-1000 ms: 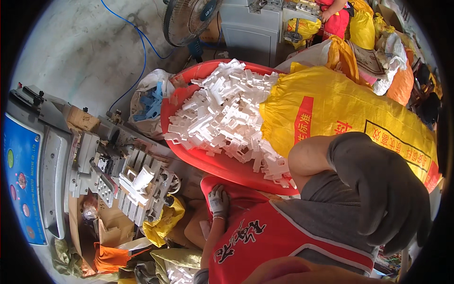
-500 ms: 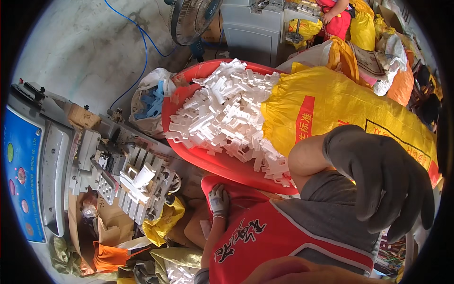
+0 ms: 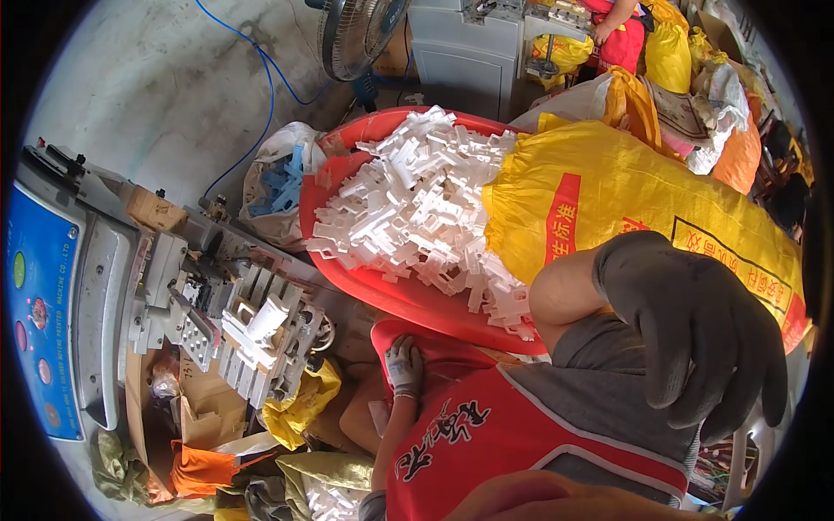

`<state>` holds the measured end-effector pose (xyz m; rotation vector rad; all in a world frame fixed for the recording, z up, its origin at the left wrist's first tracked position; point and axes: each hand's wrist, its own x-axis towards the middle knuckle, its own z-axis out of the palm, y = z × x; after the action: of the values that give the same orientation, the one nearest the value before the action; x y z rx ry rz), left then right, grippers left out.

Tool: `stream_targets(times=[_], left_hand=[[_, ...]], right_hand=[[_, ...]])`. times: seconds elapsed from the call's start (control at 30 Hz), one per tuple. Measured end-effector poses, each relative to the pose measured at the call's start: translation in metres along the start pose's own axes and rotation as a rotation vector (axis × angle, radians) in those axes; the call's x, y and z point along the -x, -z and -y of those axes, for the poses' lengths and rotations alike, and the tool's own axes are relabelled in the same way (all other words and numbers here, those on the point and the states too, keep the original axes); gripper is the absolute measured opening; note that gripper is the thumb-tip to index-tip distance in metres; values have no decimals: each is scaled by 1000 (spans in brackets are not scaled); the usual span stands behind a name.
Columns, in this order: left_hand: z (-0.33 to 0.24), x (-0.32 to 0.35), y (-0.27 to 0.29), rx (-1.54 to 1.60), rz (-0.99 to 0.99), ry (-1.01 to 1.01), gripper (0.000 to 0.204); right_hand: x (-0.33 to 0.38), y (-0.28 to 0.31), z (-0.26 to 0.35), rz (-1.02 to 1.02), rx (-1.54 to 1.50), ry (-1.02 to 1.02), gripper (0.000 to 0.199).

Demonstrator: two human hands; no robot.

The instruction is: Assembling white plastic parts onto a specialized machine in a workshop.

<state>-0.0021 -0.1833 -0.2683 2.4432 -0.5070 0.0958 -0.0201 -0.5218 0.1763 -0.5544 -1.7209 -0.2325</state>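
While your left hand lies unclenched on your red clothing, your right hand hangs, fingers bent, before the yellow woven sack, its grip unclear. Printed characters mark clothing and sack; white pistol-shaped pieces fill the red tub; lettering lines the blue machine panel.

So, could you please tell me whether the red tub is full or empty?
Mostly full: white pieces lie heaped in the red tub, though a bare red strip shows along its lower side in the picture.
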Motion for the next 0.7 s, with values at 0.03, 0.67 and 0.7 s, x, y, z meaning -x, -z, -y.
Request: stream_targets(times=[0.03,0.67,0.7], left_hand=[[-1,0,0,4,3,-5,27],[-1,1,1,5,-18,6,27],[-4,0,2,10,-17,1,27]], right_hand=[[-1,0,0,-1,-1,-2,22],[32,19,12,11,-75,41,31],[33,14,12,-10,-55,22,32]])
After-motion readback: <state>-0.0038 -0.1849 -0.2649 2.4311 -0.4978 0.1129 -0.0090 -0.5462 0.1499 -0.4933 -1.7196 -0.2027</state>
